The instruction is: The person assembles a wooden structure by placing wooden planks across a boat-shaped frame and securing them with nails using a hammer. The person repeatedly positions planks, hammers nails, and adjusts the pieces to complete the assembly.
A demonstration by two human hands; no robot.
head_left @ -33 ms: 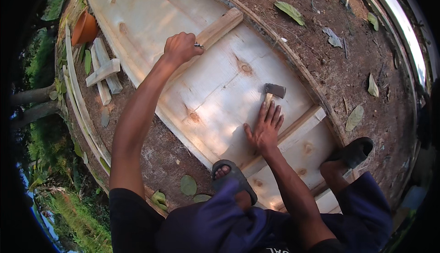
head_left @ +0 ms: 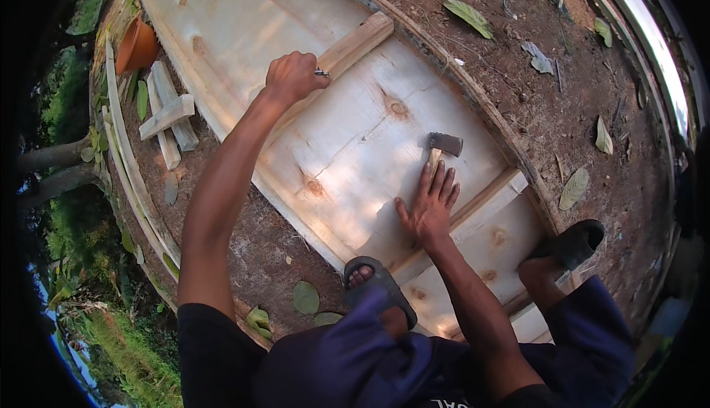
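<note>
My left hand [head_left: 291, 76] is closed in a fist over the upper wooden crosspiece [head_left: 361, 43]. Small shiny metal pieces [head_left: 322, 73], perhaps nails, stick out at its thumb side; most of what it holds is hidden. My right hand [head_left: 430, 212] lies flat on the pale wooden panel [head_left: 347, 145], fingers stretched and spread. Beneath its fingers runs the handle of a hatchet [head_left: 446, 144], whose dark metal head rests on the panel just beyond the fingertips. A second crosspiece [head_left: 492, 199] lies close to my right wrist.
Both my sandalled feet are by the panel's near part, the left sandal [head_left: 379, 290] at its left edge, the right sandal [head_left: 569, 245] at its right. Loose wood offcuts [head_left: 168, 116] and an orange-brown pot [head_left: 137, 45] sit to the left. Dry leaves [head_left: 574, 188] dot the soil.
</note>
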